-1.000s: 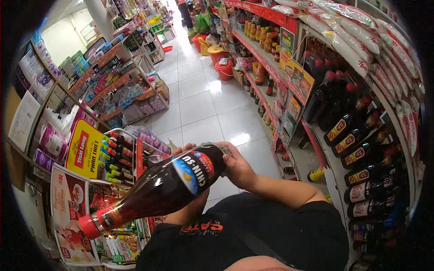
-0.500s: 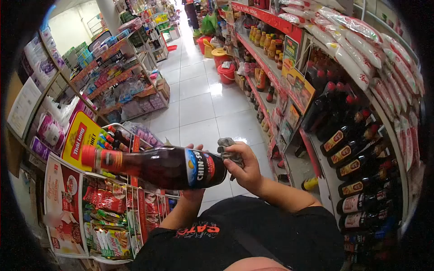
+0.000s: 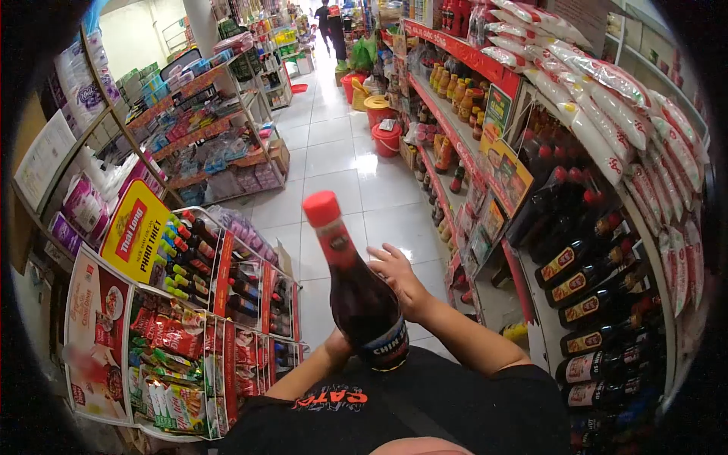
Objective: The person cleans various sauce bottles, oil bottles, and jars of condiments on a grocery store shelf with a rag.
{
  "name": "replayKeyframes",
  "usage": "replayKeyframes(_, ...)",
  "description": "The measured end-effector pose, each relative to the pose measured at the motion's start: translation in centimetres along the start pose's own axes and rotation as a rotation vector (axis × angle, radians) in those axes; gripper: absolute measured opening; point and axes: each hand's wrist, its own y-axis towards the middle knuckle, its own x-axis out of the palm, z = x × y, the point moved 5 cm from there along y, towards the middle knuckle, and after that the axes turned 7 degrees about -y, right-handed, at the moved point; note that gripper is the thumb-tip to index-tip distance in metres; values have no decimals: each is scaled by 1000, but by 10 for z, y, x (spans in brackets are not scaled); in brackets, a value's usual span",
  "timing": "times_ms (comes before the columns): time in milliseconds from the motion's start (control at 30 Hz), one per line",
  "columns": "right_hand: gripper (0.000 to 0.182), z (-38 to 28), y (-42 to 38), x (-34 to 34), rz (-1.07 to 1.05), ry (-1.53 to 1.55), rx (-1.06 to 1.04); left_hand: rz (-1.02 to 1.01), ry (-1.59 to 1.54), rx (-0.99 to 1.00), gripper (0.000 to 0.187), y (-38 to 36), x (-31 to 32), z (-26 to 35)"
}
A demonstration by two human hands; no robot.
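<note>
A dark sauce bottle (image 3: 365,307) with a red cap and a CHIN-SU label stands nearly upright in front of my chest, its neck leaning left. My left hand (image 3: 338,345) grips the lower left side of the bottle, with most of its fingers hidden behind the glass. My right hand (image 3: 400,282) is at the bottle's right shoulder, fingers spread and partly covered by the bottle. Whether its fingertips touch the glass cannot be made out. The grey cloth does not show.
At left is a rack (image 3: 225,284) of bottles and seasoning packets with a yellow sign (image 3: 136,235). Shelves of dark bottles (image 3: 576,262) and white-red bags (image 3: 595,83) line the right. Red buckets (image 3: 386,139) stand along the tiled aisle (image 3: 326,178); a person (image 3: 331,30) is far off.
The bottle has swung from lying sideways, cap left, to nearly upright with its cap up. My right hand has moved from the base to the shoulder, and the grey cloth is out of sight.
</note>
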Motion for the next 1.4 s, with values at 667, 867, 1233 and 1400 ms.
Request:
replayKeyframes(667,23,6,0,-60,411,911,534,161,612,382,44,8,-71,-40)
replayKeyframes(867,17,5,3,-44,376,927,582,-64,945,890,21,38,15,40)
replayKeyframes(1233,12,3,-22,-63,576,915,568,-690,920,490,18,5,31,15)
replayKeyframes(1400,11,-40,-29,-89,645,737,175,-319,877,194,17,-18,-54,-32)
